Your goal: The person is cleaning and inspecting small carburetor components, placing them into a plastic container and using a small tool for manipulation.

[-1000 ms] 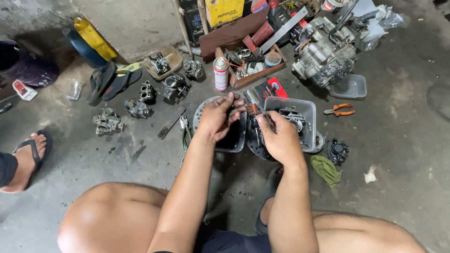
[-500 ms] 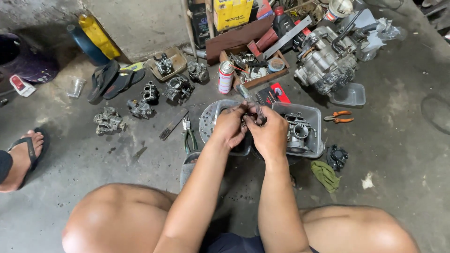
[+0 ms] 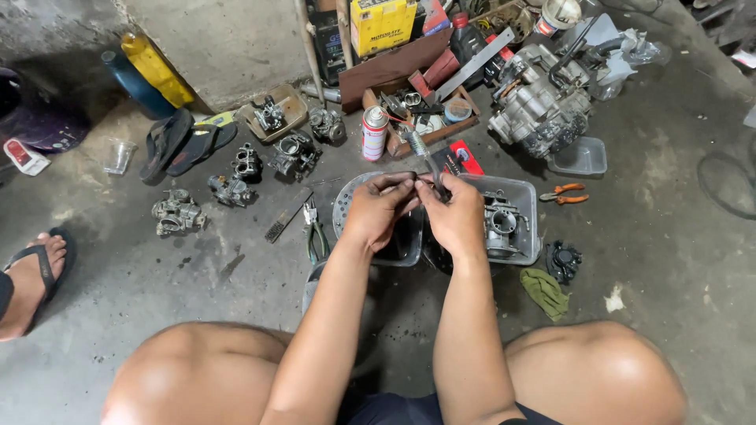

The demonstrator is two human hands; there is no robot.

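My left hand [image 3: 378, 211] and my right hand [image 3: 458, 219] meet fingertip to fingertip above two trays on the floor. My right hand grips a thin dark rod with a coiled spring [image 3: 420, 148] that sticks up and away from me. The fingers of my left hand pinch a small dark part at the rod's lower end, where the two hands touch; the part itself is mostly hidden. Below the hands are a grey plastic tray [image 3: 529, 197] holding a carburetor body [image 3: 501, 224] and a round metal pan [image 3: 342, 206].
Several carburetors [image 3: 178, 213] lie on the concrete floor at left, with pliers [image 3: 316, 234] near the pan. A spray can [image 3: 374, 134], a wooden parts box [image 3: 429, 118], an engine [image 3: 540, 110], orange pliers [image 3: 564, 194] and a green rag [image 3: 544, 292] surround the trays. Another person's sandalled foot [image 3: 28, 277] is far left.
My hands have closed together over the trays, the right one moving left to meet the left one. The spring rod now stands between them.
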